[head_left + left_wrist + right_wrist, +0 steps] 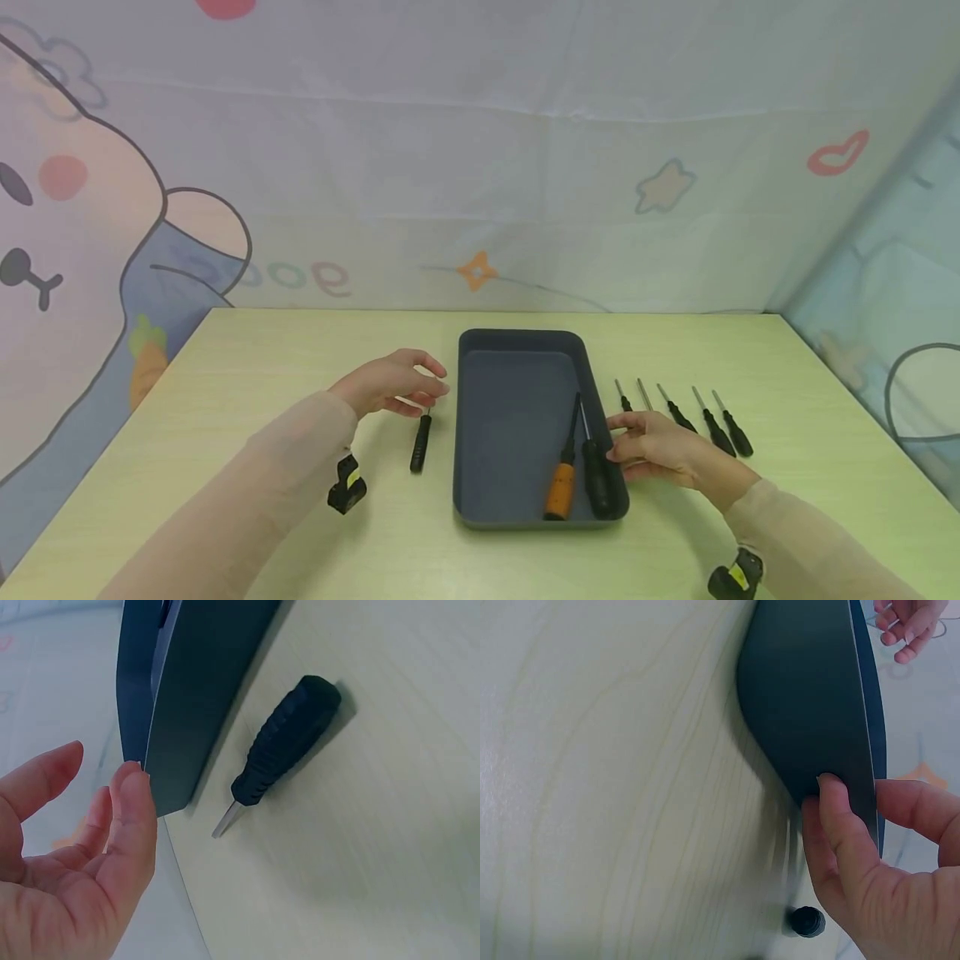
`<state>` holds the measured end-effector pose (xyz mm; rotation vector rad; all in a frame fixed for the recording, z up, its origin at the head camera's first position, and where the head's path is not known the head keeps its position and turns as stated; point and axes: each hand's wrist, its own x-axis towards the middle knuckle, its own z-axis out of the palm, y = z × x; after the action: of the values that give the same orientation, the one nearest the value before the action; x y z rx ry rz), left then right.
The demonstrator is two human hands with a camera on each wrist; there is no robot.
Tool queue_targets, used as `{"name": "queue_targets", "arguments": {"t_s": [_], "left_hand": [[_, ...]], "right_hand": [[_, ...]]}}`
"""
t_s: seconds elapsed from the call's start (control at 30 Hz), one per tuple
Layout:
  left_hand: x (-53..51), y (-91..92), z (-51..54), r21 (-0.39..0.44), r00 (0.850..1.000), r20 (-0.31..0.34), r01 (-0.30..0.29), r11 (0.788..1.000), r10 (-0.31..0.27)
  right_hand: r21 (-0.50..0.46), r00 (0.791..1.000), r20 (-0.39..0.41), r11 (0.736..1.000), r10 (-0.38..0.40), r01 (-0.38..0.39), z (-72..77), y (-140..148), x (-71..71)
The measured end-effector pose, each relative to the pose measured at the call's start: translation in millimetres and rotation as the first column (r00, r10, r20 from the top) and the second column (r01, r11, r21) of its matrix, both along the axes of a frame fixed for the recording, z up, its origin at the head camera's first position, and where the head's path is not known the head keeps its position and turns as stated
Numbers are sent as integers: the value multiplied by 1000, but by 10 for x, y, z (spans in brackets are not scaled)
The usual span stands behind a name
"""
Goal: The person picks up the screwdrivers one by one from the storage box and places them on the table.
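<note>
A dark grey rectangular tray (510, 417) lies between my hands. My right hand (663, 450) pinches its right wall, thumb on the inside and fingers on the outside, as the right wrist view shows. Inside, along the right side, are an orange-handled screwdriver (560, 492) and a large black-handled screwdriver (597, 482). My left hand (393, 383) hovers by the left rim with fingers loosely bent and nothing in them; whether a fingertip touches the rim I cannot tell. Below that hand, a small black screwdriver (285, 739) lies on the table, its tip pointing away from me.
Several small black screwdrivers (717, 433) lie in a row to the right of the tray, partly covered by my right hand. The pale wooden table (300, 350) ends at a printed cloth backdrop (420, 167). A dark cable loop (892, 392) shows at the far right.
</note>
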<state>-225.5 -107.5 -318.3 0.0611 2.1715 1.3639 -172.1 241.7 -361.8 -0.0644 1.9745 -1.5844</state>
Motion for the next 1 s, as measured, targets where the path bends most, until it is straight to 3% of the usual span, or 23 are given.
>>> {"name": "queue_targets", "arguments": {"t_s": [0.3,0.67,0.8,1.0], "left_hand": [[4,165,102,22,999,-21,25,999,-25],[0,368,132,35,998,-30,63,997,-62],[-3,447,117,49,996,-30,84,995,-83],[-34,589,47,65,996,-29,82,995,-80]], "right_hand": [[-1,1000,4,1000,-3,3,-3,7,-3],[10,1000,6,1000,-2,2,0,26,-14],[-1,1000,5,1000,7,-7,-4,40,-12],[-68,998,-3,995,66,-66,-123,147,-95]]}}
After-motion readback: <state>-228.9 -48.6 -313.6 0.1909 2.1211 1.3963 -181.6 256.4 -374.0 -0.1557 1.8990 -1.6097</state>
